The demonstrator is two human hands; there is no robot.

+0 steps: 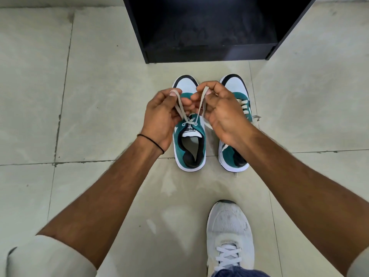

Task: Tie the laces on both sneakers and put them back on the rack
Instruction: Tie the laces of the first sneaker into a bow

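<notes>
"PUMA" upside down on left sneaker tongue [189, 130]

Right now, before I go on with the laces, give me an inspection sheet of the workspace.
Surface: pale tiled floor, scuffed, with grey grout lines.
Job's things: left sneaker has its lace pulled up, no bow yet; right sneaker stands beside it, lace ends trailing loose; both are on the floor in front of the black rack, not on it.
Clutter: nothing seen.
Grippers: left hand and right hand each pinch one strand of the left sneaker's lace.
Cables: nothing seen.
Surroundings: the person's own white shoe on the floor; black wristband on the left wrist.
</notes>
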